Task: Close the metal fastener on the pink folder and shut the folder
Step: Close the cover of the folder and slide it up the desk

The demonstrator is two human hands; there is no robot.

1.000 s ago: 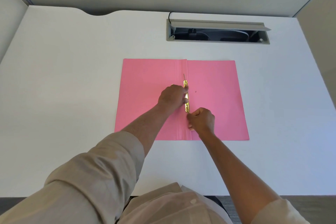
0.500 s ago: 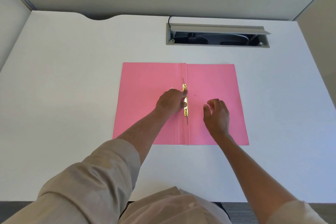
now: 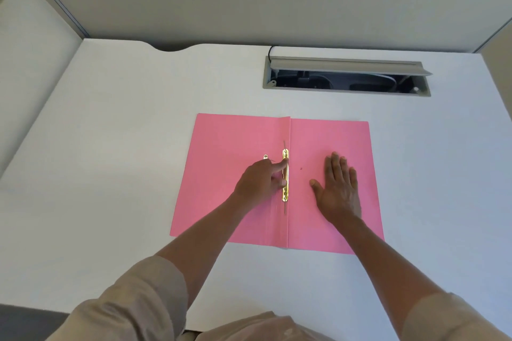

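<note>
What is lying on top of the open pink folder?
On the folder: the gold fastener along the fold, the left hand on it, the right hand flat. The fastener's middle is covered by fingers.

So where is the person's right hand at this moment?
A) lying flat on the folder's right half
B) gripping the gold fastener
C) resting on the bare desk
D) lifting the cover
A: the right hand lies palm down, fingers spread, on the pink folder, apart from the metal fastener.

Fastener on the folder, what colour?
Shiny gold, brass-like fastener along the pink folder's spine; head view.
</note>
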